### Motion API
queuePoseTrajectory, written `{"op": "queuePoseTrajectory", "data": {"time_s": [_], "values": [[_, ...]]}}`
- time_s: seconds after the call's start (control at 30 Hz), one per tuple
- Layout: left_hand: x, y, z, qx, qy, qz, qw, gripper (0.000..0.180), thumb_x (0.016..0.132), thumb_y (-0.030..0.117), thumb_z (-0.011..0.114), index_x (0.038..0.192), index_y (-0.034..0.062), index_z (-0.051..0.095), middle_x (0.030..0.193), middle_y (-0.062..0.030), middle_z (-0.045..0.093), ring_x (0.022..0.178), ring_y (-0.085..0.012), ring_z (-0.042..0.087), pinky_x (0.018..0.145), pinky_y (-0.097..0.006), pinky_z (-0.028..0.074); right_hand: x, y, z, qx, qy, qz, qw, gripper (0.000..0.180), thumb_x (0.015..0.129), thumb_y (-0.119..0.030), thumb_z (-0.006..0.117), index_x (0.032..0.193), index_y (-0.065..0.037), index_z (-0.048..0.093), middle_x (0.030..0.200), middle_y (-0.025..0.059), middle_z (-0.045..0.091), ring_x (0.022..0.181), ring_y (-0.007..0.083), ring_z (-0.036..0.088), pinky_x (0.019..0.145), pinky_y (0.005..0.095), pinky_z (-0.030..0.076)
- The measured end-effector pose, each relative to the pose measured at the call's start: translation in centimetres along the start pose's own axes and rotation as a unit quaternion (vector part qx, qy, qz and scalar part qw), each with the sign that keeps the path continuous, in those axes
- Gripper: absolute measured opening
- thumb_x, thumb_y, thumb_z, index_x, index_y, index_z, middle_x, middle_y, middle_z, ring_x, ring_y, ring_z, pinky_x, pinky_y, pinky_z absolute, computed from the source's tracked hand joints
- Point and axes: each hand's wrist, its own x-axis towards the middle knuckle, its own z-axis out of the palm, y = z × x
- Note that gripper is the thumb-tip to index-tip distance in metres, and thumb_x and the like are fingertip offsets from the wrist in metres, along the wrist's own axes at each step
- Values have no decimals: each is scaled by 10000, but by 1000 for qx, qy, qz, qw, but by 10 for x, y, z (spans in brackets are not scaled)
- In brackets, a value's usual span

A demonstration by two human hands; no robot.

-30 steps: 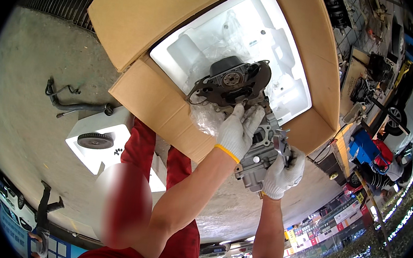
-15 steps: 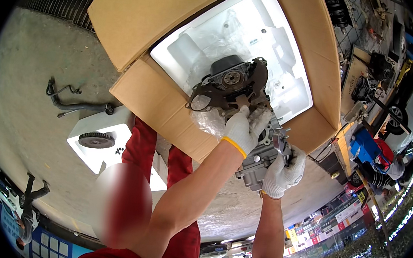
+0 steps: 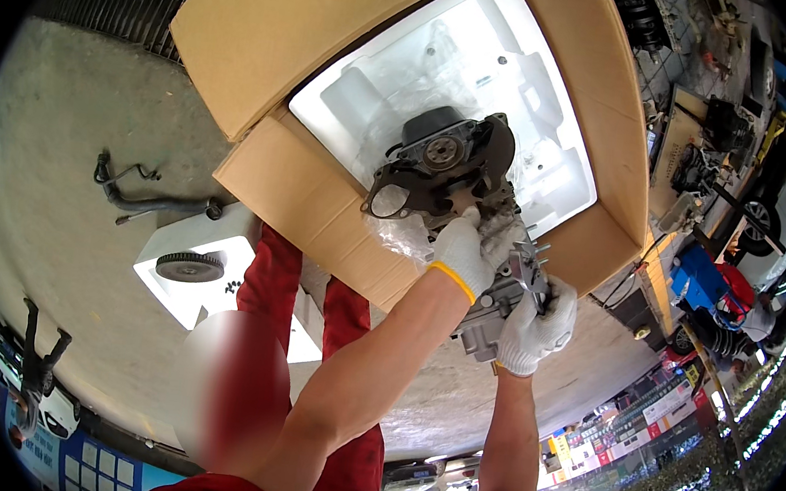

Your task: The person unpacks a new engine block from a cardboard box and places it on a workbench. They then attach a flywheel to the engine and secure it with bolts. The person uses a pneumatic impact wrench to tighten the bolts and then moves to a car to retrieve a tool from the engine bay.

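Observation:
A car engine point(image 3: 489, 326) with a grey metal body and a dark end plate point(image 3: 417, 191) is in front of me, tilted over the near edge of an open cardboard box point(image 3: 278, 163). A round hub shows on its dark end. My left hand point(image 3: 464, 254), in a white knit glove with a yellow cuff, grips the engine's middle beside the plate; some fingertips are hidden against it. My right hand point(image 3: 538, 328), gloved too, is wrapped around the grey end near several studs. Clear plastic film point(image 3: 402, 234) hangs under the plate. White foam point(image 3: 543, 109) lines the box.
Left of my legs, a white foam block point(image 3: 162, 271) carries a toothed disc point(image 3: 190, 267) and small dark parts. A black hose point(image 3: 155, 208) lies behind it on the concrete. Engine parts and a blue machine point(image 3: 692, 279) stand right. Another person point(image 3: 38, 372) is far left.
The view has shifted slightly. My left hand has slid a little along the engine, and the engine is slightly changed in tilt. The distant person has moved to the left.

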Motion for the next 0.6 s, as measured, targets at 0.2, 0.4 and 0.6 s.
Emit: {"op": "queuePoseTrajectory", "data": {"time_s": [0.2,0.4,0.6], "values": [[4,4,0,25,41,-14,999,292,1162,244,428,1204,-13,562,1071,-226,718,1007,-371,740,780,-415,681,1,1,0,-4,-5,-1,1000,172,853,6,704,1024,-22,705,877,108,658,768,258,612,742,369,501],[-2,36,-4,149,55,-75,984,259,1137,222,453,1201,9,586,1074,-185,745,1011,-341,757,831,-424,688,2,-2,-1,-7,-8,-10,1000,164,859,-2,714,1022,-18,705,890,123,669,788,284,631,757,394,509],[9,54,-7,318,79,-94,940,254,1123,238,505,1079,32,648,975,-126,761,874,-264,780,764,-384,692,6,-1,-1,-7,-6,-27,1000,157,866,3,707,1023,-4,698,908,141,681,798,298,647,759,401,516]]}}
